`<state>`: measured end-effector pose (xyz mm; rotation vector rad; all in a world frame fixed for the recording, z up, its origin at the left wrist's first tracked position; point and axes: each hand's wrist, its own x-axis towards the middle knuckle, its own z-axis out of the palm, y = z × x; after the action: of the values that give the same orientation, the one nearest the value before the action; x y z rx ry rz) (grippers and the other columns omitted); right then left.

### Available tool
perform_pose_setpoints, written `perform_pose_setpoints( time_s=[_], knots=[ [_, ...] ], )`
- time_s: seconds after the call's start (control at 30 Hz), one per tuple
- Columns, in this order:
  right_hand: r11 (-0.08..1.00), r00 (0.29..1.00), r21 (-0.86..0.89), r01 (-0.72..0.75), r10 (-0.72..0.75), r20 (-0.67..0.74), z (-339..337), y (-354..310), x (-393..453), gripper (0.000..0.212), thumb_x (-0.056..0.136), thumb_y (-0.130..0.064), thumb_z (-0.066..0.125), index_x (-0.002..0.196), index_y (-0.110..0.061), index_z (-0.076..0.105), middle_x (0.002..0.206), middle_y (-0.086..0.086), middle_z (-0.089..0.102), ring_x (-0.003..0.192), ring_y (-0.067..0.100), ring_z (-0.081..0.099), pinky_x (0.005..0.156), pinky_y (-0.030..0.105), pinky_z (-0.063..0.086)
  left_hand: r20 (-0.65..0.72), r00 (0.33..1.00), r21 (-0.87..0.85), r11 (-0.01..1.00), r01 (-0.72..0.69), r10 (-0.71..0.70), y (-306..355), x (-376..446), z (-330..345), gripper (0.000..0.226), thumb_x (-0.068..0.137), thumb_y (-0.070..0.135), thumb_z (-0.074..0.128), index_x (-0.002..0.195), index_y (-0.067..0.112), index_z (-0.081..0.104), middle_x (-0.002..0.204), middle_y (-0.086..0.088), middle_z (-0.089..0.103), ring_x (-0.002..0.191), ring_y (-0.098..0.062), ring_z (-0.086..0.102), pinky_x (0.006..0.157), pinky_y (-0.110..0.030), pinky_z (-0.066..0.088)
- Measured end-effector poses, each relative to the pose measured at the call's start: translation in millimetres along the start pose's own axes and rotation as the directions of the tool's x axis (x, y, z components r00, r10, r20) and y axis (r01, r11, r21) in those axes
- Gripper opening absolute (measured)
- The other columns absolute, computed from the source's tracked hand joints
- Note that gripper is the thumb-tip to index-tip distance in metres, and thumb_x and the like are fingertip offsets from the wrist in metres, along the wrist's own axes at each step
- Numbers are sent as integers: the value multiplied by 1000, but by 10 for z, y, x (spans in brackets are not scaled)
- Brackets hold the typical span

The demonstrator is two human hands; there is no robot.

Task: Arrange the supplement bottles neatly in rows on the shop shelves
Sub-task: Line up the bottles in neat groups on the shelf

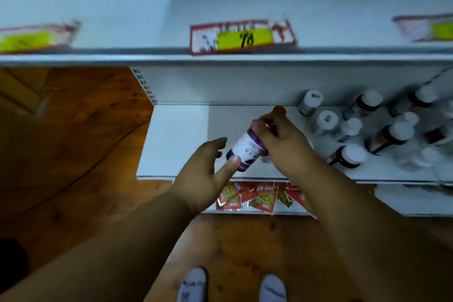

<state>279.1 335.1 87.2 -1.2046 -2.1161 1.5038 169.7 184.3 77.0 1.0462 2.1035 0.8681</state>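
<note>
- Your right hand is the grip here: fingers curled over the cap end of the purple-labelled bottle, held tilted above the middle shelf.
- Its long axis runs from the cap down-left toward your left hand.
- Your left hand is open, thumb touching the bottle's base.
- The other supplement bottles stand jumbled to the right; bare shelf lies left.

Middle shelf left half is bare white, open from the front edge to the back wall. Right half blocked by a loose cluster of white-capped bottles, some tilted. Upper shelf overhangs, limiting headroom.
</note>
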Motion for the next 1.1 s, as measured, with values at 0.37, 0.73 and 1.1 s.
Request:
perform_pose_setpoints(
  time_s=[0.37,0.73,1.1],
  knots=[
    [972,1000,235,-14,16,-6,-977,-1512,-1847,34,84,-57,61,93,-25,62,85,-1,69,79,13,68,63,30,54,16,999,-351,936,41,-38,1677,-1672,-719,58,84,66,24,123,36,53,117,9,63,108,-3,59,92,-24,50],
    [960,983,266,83,-35,-181,-908,-2709,-1326,50,76,-62,65,72,-14,52,53,-8,52,54,11,53,55,28,43,-67,977,-347,913,-213,203,2057,-1034,-1812,49,93,65,31,117,34,60,105,14,68,99,-3,63,95,-42,51],
    [983,915,-145,110,-157,-371,-1039,-2988,-47,48,88,-50,61,65,-15,38,55,0,39,53,15,44,53,31,34,-62,976,12,978,-210,210,2017,151,-2284,48,97,54,36,133,27,52,132,6,57,112,-12,55,95,-29,42]
  ],
)
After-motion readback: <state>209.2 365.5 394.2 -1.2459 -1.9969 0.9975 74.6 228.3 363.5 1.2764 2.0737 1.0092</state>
